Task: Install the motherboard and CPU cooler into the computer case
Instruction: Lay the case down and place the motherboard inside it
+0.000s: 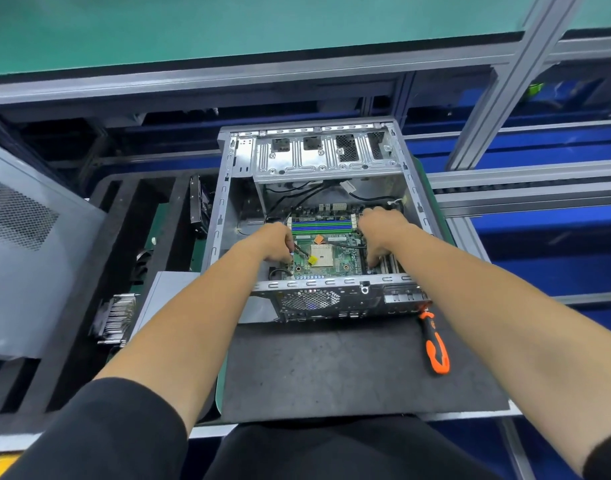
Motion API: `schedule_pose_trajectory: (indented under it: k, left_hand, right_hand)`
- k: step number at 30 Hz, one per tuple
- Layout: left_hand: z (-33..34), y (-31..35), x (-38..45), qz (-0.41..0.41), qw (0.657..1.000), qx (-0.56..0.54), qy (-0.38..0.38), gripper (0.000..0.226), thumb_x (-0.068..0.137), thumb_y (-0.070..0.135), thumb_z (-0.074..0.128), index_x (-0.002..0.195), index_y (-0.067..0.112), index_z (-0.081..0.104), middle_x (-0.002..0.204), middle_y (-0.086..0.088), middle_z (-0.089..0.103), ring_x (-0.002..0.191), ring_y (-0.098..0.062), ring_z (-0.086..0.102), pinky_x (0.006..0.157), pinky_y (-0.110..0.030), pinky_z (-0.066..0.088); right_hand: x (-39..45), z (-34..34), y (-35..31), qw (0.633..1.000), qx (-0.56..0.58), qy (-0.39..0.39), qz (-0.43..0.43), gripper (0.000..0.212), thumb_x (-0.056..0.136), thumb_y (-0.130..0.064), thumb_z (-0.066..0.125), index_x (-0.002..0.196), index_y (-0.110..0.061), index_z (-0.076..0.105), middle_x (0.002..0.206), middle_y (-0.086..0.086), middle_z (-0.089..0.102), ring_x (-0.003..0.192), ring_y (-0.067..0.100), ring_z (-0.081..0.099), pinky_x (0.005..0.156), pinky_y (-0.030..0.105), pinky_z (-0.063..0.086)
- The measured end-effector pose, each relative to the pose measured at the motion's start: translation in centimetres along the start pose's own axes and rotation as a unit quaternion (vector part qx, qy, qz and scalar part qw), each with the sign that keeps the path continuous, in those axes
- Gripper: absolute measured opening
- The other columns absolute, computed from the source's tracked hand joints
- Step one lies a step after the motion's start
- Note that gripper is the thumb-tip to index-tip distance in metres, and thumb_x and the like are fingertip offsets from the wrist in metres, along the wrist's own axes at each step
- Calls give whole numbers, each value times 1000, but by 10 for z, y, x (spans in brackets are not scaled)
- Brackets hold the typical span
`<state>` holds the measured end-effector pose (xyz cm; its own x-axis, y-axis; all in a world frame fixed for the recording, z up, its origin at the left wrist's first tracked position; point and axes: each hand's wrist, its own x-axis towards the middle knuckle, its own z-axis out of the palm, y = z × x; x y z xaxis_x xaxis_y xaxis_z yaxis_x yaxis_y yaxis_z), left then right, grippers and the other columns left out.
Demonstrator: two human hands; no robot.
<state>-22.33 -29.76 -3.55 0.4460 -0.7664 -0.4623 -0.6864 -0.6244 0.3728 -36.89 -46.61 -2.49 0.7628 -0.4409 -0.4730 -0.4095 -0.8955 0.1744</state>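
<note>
Both hands reach into the open case point(224, 188). The left hand point(274, 242) rests on the motherboard point(335, 252) at its left edge, fingers curled down. The right hand point(380, 232) presses fingertips on its right edge. A screwdriver point(435, 342) lies on the mat point(331, 368), nearer than the right hand. A heatsink point(115, 318) sits far left of the left hand.

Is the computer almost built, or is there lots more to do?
About halfway. The green motherboard already lies inside the open silver metal case. Both hands, left and right, are on it, settling it. The finned metal cooler sits outside, and the orange-handled screwdriver lies unused.
</note>
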Motion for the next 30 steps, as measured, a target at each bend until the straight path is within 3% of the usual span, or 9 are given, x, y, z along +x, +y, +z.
schedule_pose_trajectory:
  k: [3, 8, 12, 14, 17, 20, 22, 25, 30]
  left_hand:
    - [0, -1, 2, -12, 1000, -16, 12, 7, 81, 7, 69, 87, 9, 68, 94, -6, 66, 87, -22, 61, 81, -34, 54]
    - [0, -3, 0, -55, 998, 33, -18, 11, 81, 9, 65, 73, 12, 59, 75, -5, 57, 69, -20, 50, 60, -28, 42]
    - [-1, -1, -1, -89, 995, 13, -41, 39, 83, 25, 68, 57, 14, 41, 55, -3, 40, 47, -16, 35, 44, -25, 28]
    - [-3, -1, 0, -105, 993, -27, -39, 41, 84, 24, 68, 58, 14, 38, 55, -2, 38, 44, -14, 34, 41, -24, 28]
    - [-3, -4, 3, -148, 976, -154, -38, 30, 85, 13, 69, 64, 9, 48, 64, -7, 57, 40, -11, 55, 37, -17, 43]
    - [-2, -5, 4, -188, 936, -295, -36, 19, 85, 0, 66, 73, 4, 52, 87, -16, 65, 67, -20, 66, 57, -27, 58]
    - [-2, -6, 6, -198, 927, -316, -31, 14, 85, 1, 65, 78, 4, 53, 93, -16, 65, 74, -21, 66, 60, -29, 59]
    - [-2, -7, 5, -208, 926, -311, -49, 9, 89, 9, 61, 87, 6, 53, 89, -11, 65, 70, -17, 64, 65, -28, 59]
    - [-3, -4, 2, -213, 930, -292, -66, 16, 93, 22, 57, 85, 9, 52, 74, -5, 57, 58, -13, 58, 44, -19, 51]
  right_hand:
    - [-2, -3, 0, 1000, -4, 12, -7, 76, 58, -47, 87, 118, -10, 59, 115, 5, 51, 108, 26, 53, 76, 39, 47]
    - [-7, -6, -1, 1000, 4, -8, -7, 72, 59, -47, 87, 114, -8, 60, 109, 5, 51, 103, 26, 56, 73, 38, 46]
    - [-6, -5, 0, 1000, 20, -21, 0, 73, 60, -43, 88, 116, -7, 58, 116, 7, 52, 100, 28, 58, 73, 38, 49]
    - [-5, -4, 1, 1000, 18, -19, -2, 75, 60, -44, 88, 118, -7, 57, 119, 8, 52, 104, 29, 57, 78, 40, 49]
    - [-3, -3, 1, 1000, 6, -19, -5, 75, 60, -45, 87, 118, -7, 59, 120, 8, 52, 105, 28, 56, 79, 41, 51]
    - [-3, -4, 1, 1000, 7, -15, -7, 71, 59, -44, 87, 114, -9, 60, 117, 7, 53, 101, 27, 58, 77, 39, 53]
    - [-4, -4, 0, 1000, 6, -13, -7, 73, 57, -45, 88, 115, -9, 59, 113, 5, 53, 99, 26, 58, 73, 38, 52]
    - [-4, -5, 0, 1000, 5, -12, -10, 71, 57, -44, 89, 112, -10, 60, 104, 4, 51, 96, 26, 59, 67, 36, 48]
    - [-4, -5, 0, 1000, -3, -6, -14, 62, 57, -43, 87, 104, -10, 61, 105, 4, 54, 90, 25, 59, 64, 36, 46]
